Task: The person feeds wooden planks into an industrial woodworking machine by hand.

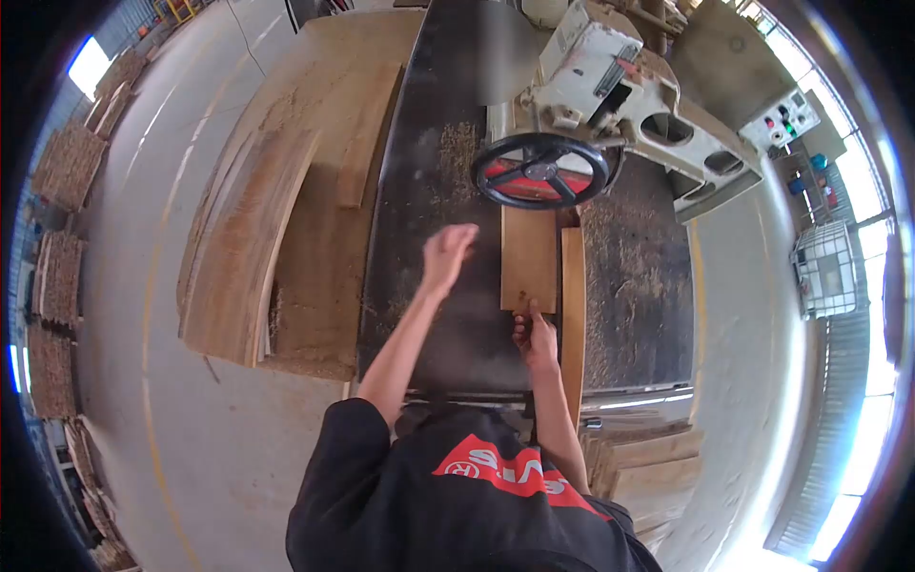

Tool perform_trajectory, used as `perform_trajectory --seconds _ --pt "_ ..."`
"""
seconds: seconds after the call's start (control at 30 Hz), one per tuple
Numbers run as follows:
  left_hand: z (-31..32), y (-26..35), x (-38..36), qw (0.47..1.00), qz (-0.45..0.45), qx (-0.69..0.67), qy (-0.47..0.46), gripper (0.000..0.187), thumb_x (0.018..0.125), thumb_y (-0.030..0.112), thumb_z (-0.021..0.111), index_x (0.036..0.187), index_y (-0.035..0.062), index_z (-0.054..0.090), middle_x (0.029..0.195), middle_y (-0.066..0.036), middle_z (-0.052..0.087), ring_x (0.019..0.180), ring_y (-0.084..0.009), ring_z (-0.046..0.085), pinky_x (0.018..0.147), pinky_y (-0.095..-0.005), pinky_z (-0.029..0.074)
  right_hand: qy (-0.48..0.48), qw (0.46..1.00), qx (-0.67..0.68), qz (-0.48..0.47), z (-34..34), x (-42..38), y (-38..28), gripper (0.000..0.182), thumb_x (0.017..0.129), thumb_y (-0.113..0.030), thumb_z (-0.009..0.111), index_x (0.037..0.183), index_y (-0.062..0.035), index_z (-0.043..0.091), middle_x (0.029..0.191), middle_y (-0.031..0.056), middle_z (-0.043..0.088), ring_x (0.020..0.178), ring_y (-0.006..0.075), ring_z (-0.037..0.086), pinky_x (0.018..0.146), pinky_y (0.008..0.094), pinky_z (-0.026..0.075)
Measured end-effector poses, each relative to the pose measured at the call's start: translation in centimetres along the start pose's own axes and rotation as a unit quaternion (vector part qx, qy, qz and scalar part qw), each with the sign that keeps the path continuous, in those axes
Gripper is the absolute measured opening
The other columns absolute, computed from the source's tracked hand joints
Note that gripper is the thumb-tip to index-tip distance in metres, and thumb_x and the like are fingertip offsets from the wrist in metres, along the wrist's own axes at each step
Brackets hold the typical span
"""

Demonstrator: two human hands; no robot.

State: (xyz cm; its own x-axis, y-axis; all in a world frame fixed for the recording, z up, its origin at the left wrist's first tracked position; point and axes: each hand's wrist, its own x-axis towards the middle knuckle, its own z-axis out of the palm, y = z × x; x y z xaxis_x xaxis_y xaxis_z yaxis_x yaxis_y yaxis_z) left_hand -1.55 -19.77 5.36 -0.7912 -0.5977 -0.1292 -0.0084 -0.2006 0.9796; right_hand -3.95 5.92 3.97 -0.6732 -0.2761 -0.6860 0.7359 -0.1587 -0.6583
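Note:
A wooden board (529, 255) lies lengthwise on the dark machine table, its far end under the machine with the black handwheel (541, 172). My right hand (537, 336) grips the near end of this board, thumb on top and fingers curled at the edge. To the left of the board, my left hand (450, 255) is raised over the table, touching nothing visible; it is blurred and its fingers cannot be made out well. A long narrow wooden strip (573, 315) runs along the board's right side.
Planks (250, 229) are stacked on a wooden surface at the left, with another board (370, 138) beside the table. Sawdust (624, 276) covers parts of the table. More boards (653, 477) lie low at the near right. A control panel (783, 122) stands at the upper right.

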Motion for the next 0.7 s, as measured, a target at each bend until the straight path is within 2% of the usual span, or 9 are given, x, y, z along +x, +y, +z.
perform_trajectory --seconds 0.1,0.13,0.2,0.27,0.37,0.4,0.5,0.6,0.7 --pt "-4.4 4.0 2.6 0.959 0.179 0.138 0.170 0.023 0.098 0.016 0.074 0.110 -0.0035 0.075 0.099 -0.007 0.077 0.087 -0.0115 0.069 0.077 -0.0299 0.055 -0.021 1.000 0.005 0.007 0.7 -0.1 -2.1 0.045 0.106 -0.046 0.065 0.103 -0.0016 0.070 0.079 0.0031 0.068 0.063 0.0132 0.061 0.060 0.0286 0.055" --pt "-6.3 4.7 3.7 0.964 0.152 0.109 0.190 0.025 0.095 0.017 0.077 0.110 -0.0024 0.075 0.101 -0.010 0.077 0.089 -0.0170 0.071 0.080 -0.0337 0.056 -0.050 0.998 0.036 0.013 0.0 0.6 -1.8 0.042 0.108 -0.043 0.062 0.112 -0.0014 0.071 0.086 0.0063 0.072 0.070 0.0163 0.068 0.066 0.0308 0.059" --pt "-11.4 4.3 6.8 0.832 0.311 0.371 0.270 0.031 0.093 0.022 0.078 0.118 0.0051 0.073 0.116 -0.016 0.073 0.110 -0.0364 0.068 0.099 -0.0452 0.052 -0.092 0.996 0.004 -0.023 -0.3 -0.4 -1.2 0.039 0.110 -0.037 0.060 0.117 -0.0003 0.070 0.091 0.0090 0.074 0.074 0.0179 0.071 0.068 0.0320 0.060" --pt "-14.4 4.7 7.8 0.757 0.175 0.560 0.288 0.052 0.091 0.032 0.080 0.133 0.0066 0.065 0.137 -0.023 0.063 0.131 -0.0470 0.056 0.112 -0.0529 0.047 -0.135 0.988 -0.029 -0.072 -0.8 -1.1 -0.7 0.036 0.112 -0.032 0.056 0.120 0.0009 0.069 0.094 0.0117 0.076 0.078 0.0198 0.073 0.071 0.0333 0.061" --pt "-16.9 3.4 9.6 0.747 0.102 0.599 0.271 0.059 0.091 0.033 0.080 0.141 0.0073 0.061 0.147 -0.028 0.054 0.139 -0.0506 0.048 0.119 -0.0542 0.043 -0.177 0.975 -0.051 -0.126 -1.1 -1.6 0.1 0.031 0.114 -0.024 0.051 0.122 0.0020 0.067 0.097 0.0147 0.076 0.081 0.0220 0.074 0.074 0.0348 0.061" --pt "-16.6 4.4 9.2 0.803 0.032 0.537 0.256 0.069 0.091 0.034 0.080 0.150 0.0070 0.056 0.155 -0.033 0.044 0.143 -0.0488 0.046 0.120 -0.0542 0.043 -0.175 0.975 -0.048 -0.128 -1.0 -1.8 0.2 0.030 0.114 -0.022 0.051 0.123 0.0019 0.067 0.098 0.0149 0.076 0.082 0.0220 0.075 0.075 0.0350 0.061" --pt "-17.7 4.8 9.7 0.793 -0.054 0.554 0.248 0.075 0.089 0.033 0.082 0.153 0.0055 0.053 0.148 -0.033 0.054 0.137 -0.0470 0.054 0.116 -0.0531 0.047 -0.183 0.975 -0.026 -0.126 -0.9 -1.5 0.2 0.030 0.114 -0.021 0.051 0.125 0.0017 0.066 0.099 0.0151 0.076 0.082 0.0226 0.075 0.077 0.0351 0.062" --pt "-18.5 4.0 10.0 0.760 -0.025 0.612 0.218 0.073 0.090 0.031 0.080 0.154 0.0067 0.054 0.131 -0.028 0.069 0.120 -0.0454 0.066 0.105 -0.0543 0.054 -0.188 0.973 -0.024 -0.131 -1.3 -2.1 0.2 0.029 0.113 -0.021 0.053 0.125 0.0017 0.066 0.101 0.0150 0.076 0.083 0.0224 0.075 0.078 0.0346 0.062" --pt "-17.3 3.1 7.8 0.800 0.018 0.522 0.296 0.068 0.090 0.028 0.078 0.152 0.0085 0.056 0.113 -0.019 0.078 0.104 -0.0386 0.074 0.088 -0.0484 0.060 -0.183 0.967 -0.072 -0.162 -1.1 -2.2 0.7 0.027 0.113 -0.018 0.052 0.125 0.0016 0.065 0.101 0.0146 0.076 0.084 0.0215 0.075 0.078 0.0335 0.062"
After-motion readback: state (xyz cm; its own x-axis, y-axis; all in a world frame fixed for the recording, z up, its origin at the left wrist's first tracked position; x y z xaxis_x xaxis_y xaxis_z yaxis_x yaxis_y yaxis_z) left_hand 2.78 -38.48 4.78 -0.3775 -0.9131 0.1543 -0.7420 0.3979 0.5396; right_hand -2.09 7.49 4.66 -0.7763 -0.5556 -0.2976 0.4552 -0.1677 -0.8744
